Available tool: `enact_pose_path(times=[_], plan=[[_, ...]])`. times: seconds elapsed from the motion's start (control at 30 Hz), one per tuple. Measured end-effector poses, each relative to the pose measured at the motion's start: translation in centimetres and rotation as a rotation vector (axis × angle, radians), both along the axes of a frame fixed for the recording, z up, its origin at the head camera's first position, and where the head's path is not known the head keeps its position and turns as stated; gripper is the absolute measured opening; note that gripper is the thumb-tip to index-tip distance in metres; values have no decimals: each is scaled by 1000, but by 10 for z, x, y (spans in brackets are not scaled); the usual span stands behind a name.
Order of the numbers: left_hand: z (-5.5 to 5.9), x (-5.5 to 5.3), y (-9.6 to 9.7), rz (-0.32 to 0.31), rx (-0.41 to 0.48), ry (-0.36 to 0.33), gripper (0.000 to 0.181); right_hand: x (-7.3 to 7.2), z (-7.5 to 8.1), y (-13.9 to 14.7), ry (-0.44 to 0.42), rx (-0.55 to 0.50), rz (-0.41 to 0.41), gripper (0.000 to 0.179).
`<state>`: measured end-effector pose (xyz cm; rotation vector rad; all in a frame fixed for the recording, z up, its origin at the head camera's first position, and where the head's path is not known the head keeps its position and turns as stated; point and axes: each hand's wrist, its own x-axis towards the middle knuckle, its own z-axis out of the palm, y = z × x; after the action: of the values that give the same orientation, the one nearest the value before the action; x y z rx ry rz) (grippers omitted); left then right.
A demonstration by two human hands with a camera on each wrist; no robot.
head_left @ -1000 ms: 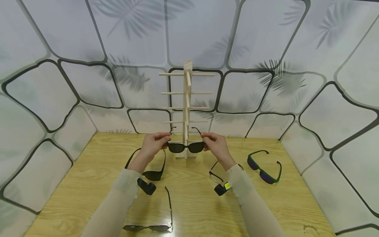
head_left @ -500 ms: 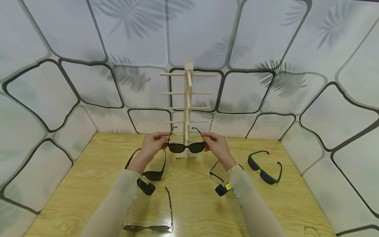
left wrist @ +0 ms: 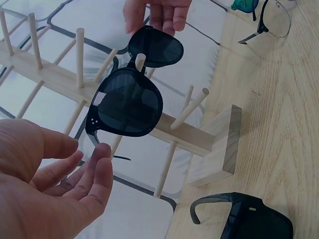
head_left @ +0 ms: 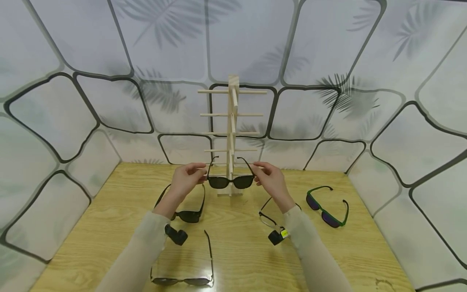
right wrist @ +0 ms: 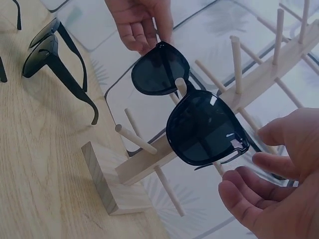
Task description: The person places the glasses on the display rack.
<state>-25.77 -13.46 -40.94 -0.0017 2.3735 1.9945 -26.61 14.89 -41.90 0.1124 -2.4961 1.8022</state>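
Black sunglasses [head_left: 223, 182] | on wooden rack [head_left: 232, 121] | left hand [head_left: 185, 179], right hand [head_left: 273, 181] alongside

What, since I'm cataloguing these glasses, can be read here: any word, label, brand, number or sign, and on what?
No lettering, number or sign is readable in any view.
Yellow label on the right wrist's camera: too small to read.
Dark sunglasses at the wooden stand: tiny pale dots on the frame, no legible text.
Black pair on the table: a small pale mark, unreadable.
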Motion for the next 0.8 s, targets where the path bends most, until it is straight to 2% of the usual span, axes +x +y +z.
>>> enact_pose_path(times=[0.13, 0.33, 0.57, 0.8], plan=[[3, 7, -4, -4, -33, 10, 34, 5, 2, 4, 12, 27, -26, 34], [4, 21, -17, -19, -105, 56, 33, 16, 5, 13, 16, 9, -38, 34], [3, 44, -36, -15, -205, 75, 28, 33, 5, 22, 18, -35, -23, 31], [0, 69, -56, -30, -257, 73, 27, 57, 6, 25, -49, -61, 1, 32]])
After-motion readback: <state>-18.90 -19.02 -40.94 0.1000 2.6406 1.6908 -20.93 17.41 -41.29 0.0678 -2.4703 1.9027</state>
